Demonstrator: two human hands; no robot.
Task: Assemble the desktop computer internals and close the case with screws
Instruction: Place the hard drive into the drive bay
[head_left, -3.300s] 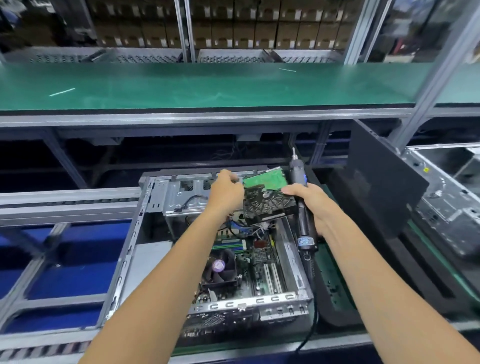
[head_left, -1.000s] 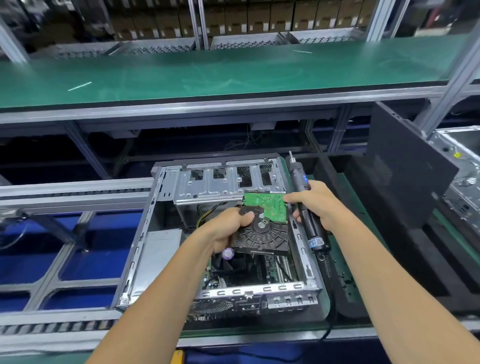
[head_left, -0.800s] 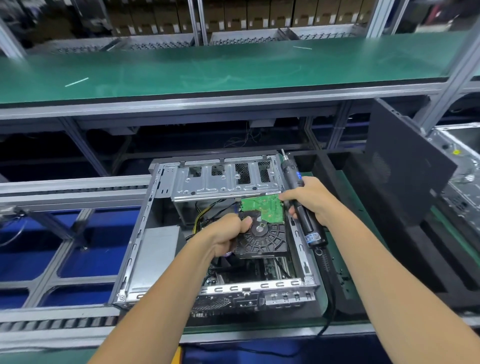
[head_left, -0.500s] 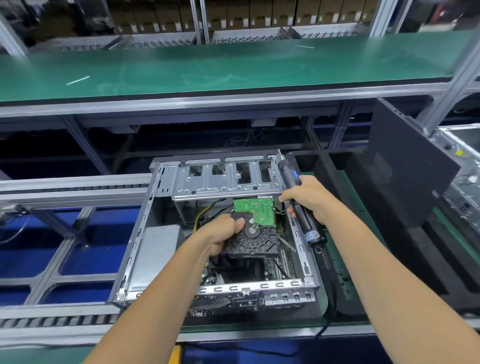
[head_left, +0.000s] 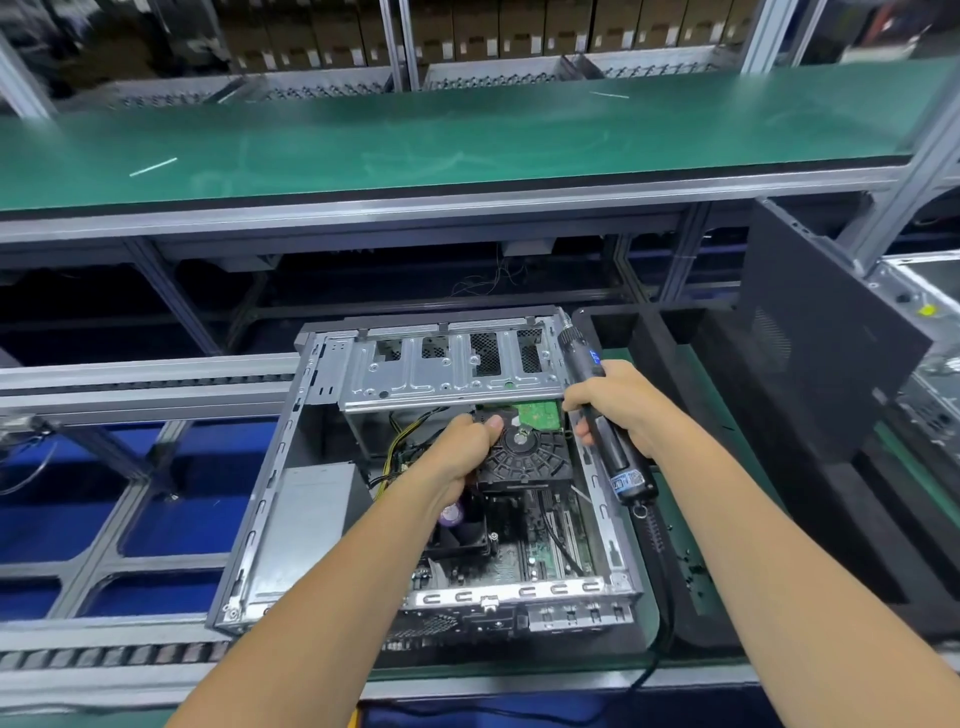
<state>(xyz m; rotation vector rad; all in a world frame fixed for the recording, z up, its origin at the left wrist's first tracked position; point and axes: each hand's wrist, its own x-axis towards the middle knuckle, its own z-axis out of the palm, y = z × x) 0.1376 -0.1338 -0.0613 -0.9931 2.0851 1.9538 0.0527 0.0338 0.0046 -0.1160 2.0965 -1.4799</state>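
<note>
Inside the open computer case (head_left: 306, 415), far right corner, we have the hard drive (head_left: 524, 457) lying circuit-board side up, its far end with the green board (head_left: 540, 414) tucked just under the near edge of the metal drive cage (head_left: 441, 374)

Our left hand (head_left: 462, 452) grips the drive's left edge, fingers curled round the side, thumb lying on top near the round hub

Our right hand (head_left: 618, 405) is wrapped round the electric screwdriver (head_left: 605, 415), fingers fully closed on the barrel; fingertips sit just beside the drive's right edge, over the case wall, can't tell if they touch it. Screwdriver is tilted, tip end pointing away toward the far right corner of the case, label end toward us, black cord (head_left: 660, 597) running down the right side of the case

Below the drive: motherboard (head_left: 540, 551) with fan cooler (head_left: 462, 530) partly hidden by our left wrist, yellow and black wires (head_left: 400, 441) left of the hand, grey power supply box (head_left: 306, 519) against the left wall

Case sits on a green mat (head_left: 649, 623) at the bench edge. Dark side panel (head_left: 826, 332) leans upright to the right, well apart from the case. Green shelf (head_left: 467, 140) runs across above, cardboard boxes (head_left: 467, 26) stacked behind it
</note>
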